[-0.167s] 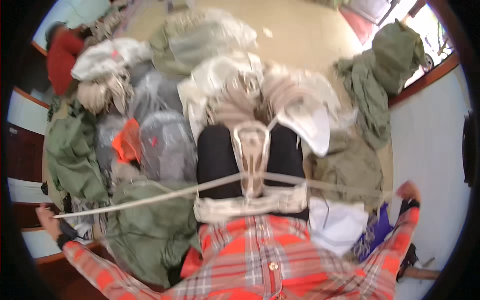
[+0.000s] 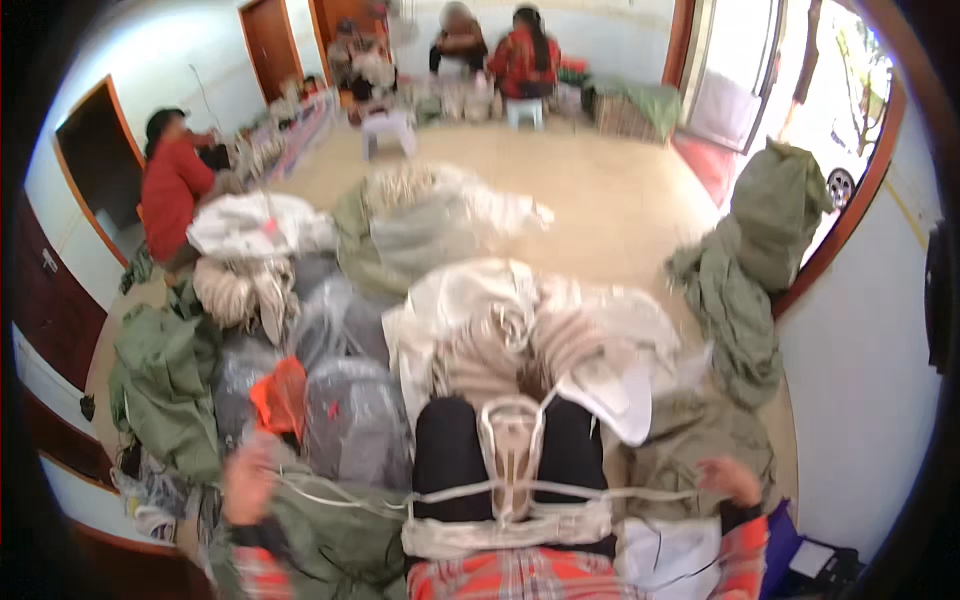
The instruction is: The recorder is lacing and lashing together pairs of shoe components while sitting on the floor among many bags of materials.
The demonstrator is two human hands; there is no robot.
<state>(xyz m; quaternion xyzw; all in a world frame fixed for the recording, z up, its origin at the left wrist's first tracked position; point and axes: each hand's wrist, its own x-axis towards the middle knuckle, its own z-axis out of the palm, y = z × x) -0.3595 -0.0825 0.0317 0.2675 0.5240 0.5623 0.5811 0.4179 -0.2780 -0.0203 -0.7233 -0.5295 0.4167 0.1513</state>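
Between my black-clad thighs stands a beige, shoe-shaped piece (image 2: 511,455) with white edging and dark slots. Pale cord (image 2: 440,494) runs slackly to both sides of it, across my lap. My left hand (image 2: 250,480), smeared by motion, is at the left end of the cord, its fingers closed around it as far as the blur shows. At the other end my right hand (image 2: 732,481) pinches the cord over an olive cloth. A thick cream bundle of cord or fabric (image 2: 510,535) lies across my lap. By my right knee rests a white curved piece (image 2: 622,400).
Rolled beige and white pieces (image 2: 490,350) lie ahead of my knees. Grey plastic-wrapped bundles (image 2: 350,420), an orange bag (image 2: 280,400) and green sacks (image 2: 165,380) crowd the left. A tall green sack (image 2: 780,215) leans by the doorway. Several people sit farther off, one in red (image 2: 172,195).
Both hands have come inward from wide apart, and the cord, taut before, now sags. My view has tilted up, bringing the far room and more people into sight.
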